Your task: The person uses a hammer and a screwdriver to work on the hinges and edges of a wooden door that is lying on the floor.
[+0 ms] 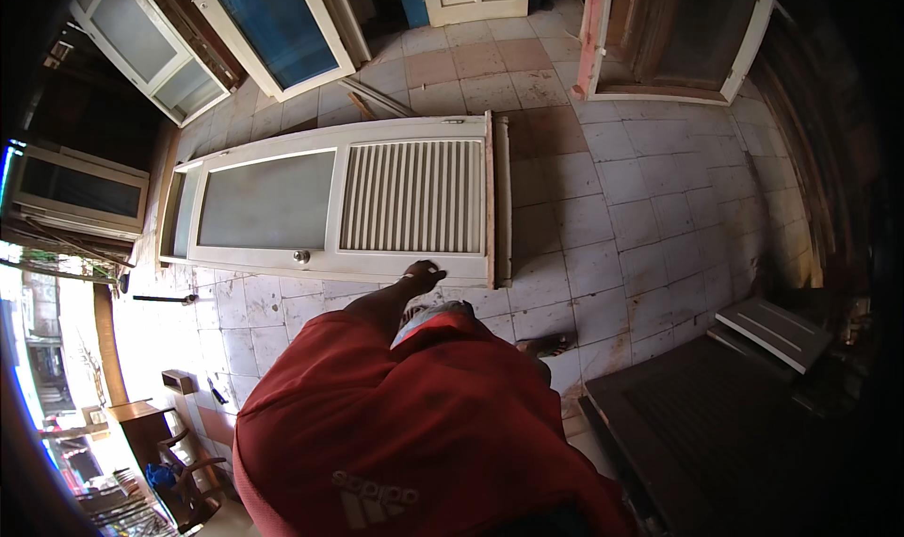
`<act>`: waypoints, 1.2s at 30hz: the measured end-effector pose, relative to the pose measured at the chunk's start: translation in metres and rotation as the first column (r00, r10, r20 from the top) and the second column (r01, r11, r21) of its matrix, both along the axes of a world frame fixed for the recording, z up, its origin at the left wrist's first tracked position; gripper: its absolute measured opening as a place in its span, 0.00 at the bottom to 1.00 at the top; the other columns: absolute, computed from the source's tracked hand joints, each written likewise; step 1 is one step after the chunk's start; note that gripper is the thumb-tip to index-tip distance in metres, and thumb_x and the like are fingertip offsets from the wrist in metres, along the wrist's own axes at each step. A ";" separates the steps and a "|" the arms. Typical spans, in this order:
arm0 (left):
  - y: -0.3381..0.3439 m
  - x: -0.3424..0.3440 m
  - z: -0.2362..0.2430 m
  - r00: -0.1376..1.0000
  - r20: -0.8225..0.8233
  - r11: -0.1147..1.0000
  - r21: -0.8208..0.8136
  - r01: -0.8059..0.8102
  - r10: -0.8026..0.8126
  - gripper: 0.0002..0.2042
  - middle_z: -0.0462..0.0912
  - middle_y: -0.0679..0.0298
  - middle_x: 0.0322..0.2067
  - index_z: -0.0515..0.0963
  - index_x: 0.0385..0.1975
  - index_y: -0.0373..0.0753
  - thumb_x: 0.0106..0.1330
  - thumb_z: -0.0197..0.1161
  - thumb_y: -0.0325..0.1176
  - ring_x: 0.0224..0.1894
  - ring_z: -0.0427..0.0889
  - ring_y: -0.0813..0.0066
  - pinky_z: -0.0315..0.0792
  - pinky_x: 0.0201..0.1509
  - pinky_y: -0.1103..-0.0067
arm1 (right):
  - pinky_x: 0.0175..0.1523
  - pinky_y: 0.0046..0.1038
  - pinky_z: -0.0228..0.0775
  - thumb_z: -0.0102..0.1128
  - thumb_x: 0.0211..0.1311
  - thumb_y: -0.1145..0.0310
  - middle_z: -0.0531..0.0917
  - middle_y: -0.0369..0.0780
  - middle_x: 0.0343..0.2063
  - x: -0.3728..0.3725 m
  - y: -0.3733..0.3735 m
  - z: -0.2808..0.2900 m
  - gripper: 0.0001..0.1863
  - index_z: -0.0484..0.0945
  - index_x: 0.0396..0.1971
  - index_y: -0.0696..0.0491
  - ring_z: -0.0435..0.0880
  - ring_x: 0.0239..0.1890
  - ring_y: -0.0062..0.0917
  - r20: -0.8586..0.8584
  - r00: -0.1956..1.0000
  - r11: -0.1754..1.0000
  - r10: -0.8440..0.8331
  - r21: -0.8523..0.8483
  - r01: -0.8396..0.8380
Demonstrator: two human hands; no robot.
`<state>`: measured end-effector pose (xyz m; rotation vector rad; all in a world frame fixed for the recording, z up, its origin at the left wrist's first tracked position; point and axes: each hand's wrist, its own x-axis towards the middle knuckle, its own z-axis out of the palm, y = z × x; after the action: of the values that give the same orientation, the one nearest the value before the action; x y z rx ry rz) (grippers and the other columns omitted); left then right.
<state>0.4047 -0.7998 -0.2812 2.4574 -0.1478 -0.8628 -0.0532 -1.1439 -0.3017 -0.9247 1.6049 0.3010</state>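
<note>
A white door lies in front of me, its long side running left to right. It has a frosted glass panel, a slatted panel and a round metal knob near the close edge. My left hand is at that close edge, below the slatted panel. Its fingers look bent and closed; what they hold, if anything, is too dark and small to make out. My right hand is not in view, and my red shirt fills the lower middle. A narrow wooden strip runs along the door's right end.
Upright glazed doors lean at the back left, and a framed panel stands at the back right. Thin strips lie behind the door. A dark panel is at the right. A brown chair stands lower left.
</note>
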 end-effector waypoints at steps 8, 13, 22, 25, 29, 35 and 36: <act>-0.046 -0.094 -0.006 0.986 -0.156 0.968 0.230 0.099 -0.064 0.22 0.80 0.66 0.23 0.80 0.34 0.40 0.67 0.52 0.55 0.22 0.77 0.77 0.73 0.26 0.75 | 0.33 0.36 0.72 0.54 0.63 0.48 0.81 0.41 0.37 0.019 -0.343 -0.013 0.24 0.77 0.48 0.52 0.79 0.33 0.30 0.107 0.994 0.991 -0.029 -0.129 0.043; -0.210 -0.088 0.025 0.934 -0.148 0.928 -0.139 -0.346 0.326 0.22 0.84 0.52 0.37 0.82 0.41 0.40 0.59 0.63 0.54 0.43 0.82 0.63 0.74 0.48 0.70 | 0.49 0.41 0.70 0.57 0.61 0.47 0.75 0.46 0.51 0.171 -0.460 0.066 0.31 0.70 0.56 0.54 0.76 0.52 0.38 0.299 0.947 0.963 0.118 -0.265 -0.036; -0.429 -0.001 0.003 0.989 -0.111 0.986 -0.126 -0.110 0.096 0.12 0.82 0.56 0.41 0.81 0.39 0.47 0.68 0.49 0.39 0.45 0.80 0.58 0.74 0.50 0.66 | 0.39 0.35 0.71 0.65 0.54 0.46 0.79 0.39 0.36 0.303 -0.601 0.073 0.28 0.76 0.49 0.49 0.79 0.37 0.28 0.225 0.860 0.861 0.458 -0.354 -0.365; -0.454 0.033 -0.038 0.835 0.001 0.765 0.400 0.504 -0.551 0.13 0.82 0.57 0.44 0.80 0.43 0.49 0.68 0.47 0.36 0.47 0.81 0.59 0.75 0.50 0.67 | 0.37 0.37 0.73 0.64 0.56 0.47 0.80 0.37 0.35 0.277 -0.664 0.042 0.27 0.75 0.49 0.49 0.80 0.36 0.29 0.198 0.964 0.965 0.176 -0.227 -0.129; -0.557 0.141 -0.022 0.814 -0.381 0.673 0.462 0.578 -0.438 0.15 0.81 0.58 0.47 0.79 0.47 0.51 0.69 0.45 0.38 0.49 0.80 0.60 0.75 0.52 0.66 | 0.32 0.36 0.71 0.56 0.64 0.49 0.80 0.39 0.32 0.223 -0.731 0.019 0.22 0.73 0.49 0.50 0.79 0.30 0.31 -0.032 0.998 0.981 -0.051 0.185 0.056; -0.801 0.319 -0.016 0.979 -0.080 0.979 0.064 0.192 -0.186 0.19 0.84 0.57 0.35 0.82 0.37 0.39 0.65 0.54 0.50 0.41 0.82 0.60 0.73 0.48 0.67 | 0.31 0.36 0.71 0.53 0.65 0.50 0.80 0.40 0.27 0.233 -0.784 0.043 0.20 0.75 0.47 0.49 0.79 0.26 0.31 0.016 0.965 0.963 -0.262 -0.063 0.263; -0.830 0.352 -0.021 0.962 0.127 0.970 0.017 0.242 -0.242 0.19 0.84 0.59 0.33 0.81 0.38 0.38 0.63 0.59 0.50 0.34 0.81 0.68 0.74 0.44 0.71 | 0.30 0.36 0.71 0.53 0.65 0.50 0.79 0.40 0.27 0.243 -0.797 0.042 0.20 0.75 0.46 0.48 0.79 0.26 0.31 0.032 0.968 0.967 -0.249 -0.051 0.251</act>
<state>0.7570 -1.6296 -0.3021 2.5309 -0.5034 -0.8021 0.1894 -1.9407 -0.2595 -0.7526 1.6923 0.0697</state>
